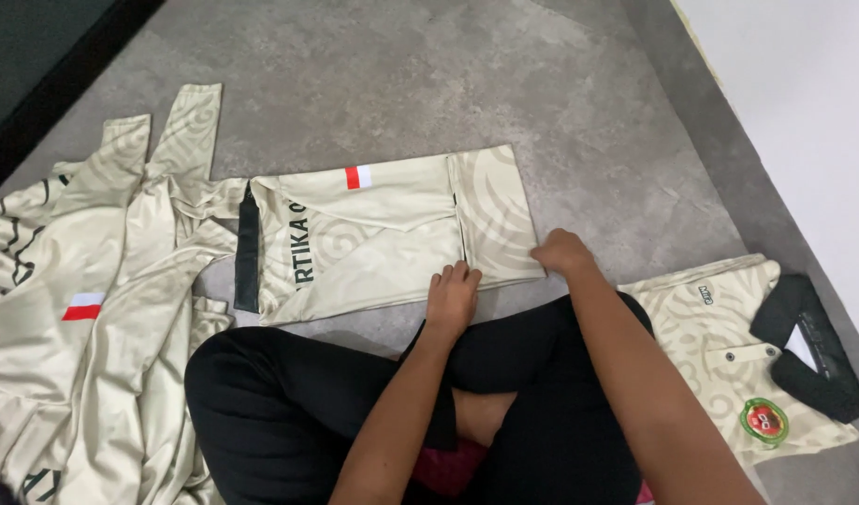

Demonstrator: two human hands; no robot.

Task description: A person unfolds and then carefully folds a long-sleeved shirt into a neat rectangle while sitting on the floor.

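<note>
Fingers on both hands are flat and together, left hand [451,295] and right hand [562,251] pressing the near edge of the half-folded beige shirt [383,234] on the grey floor [579,103]. Unfolded shirt pile [83,309] sits left, folded shirt [738,355] right.

Shirt pile [83,309] cropped at left edge

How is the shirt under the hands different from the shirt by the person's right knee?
The shirt under the hands lies half folded, with a side panel turned in; the shirt by the knee is a finished packet. The first shows its plain back with a small red and white patch; the second shows its black collar and round badge. Both hands touch only the first. Both are cream with swirl patterns.
</note>
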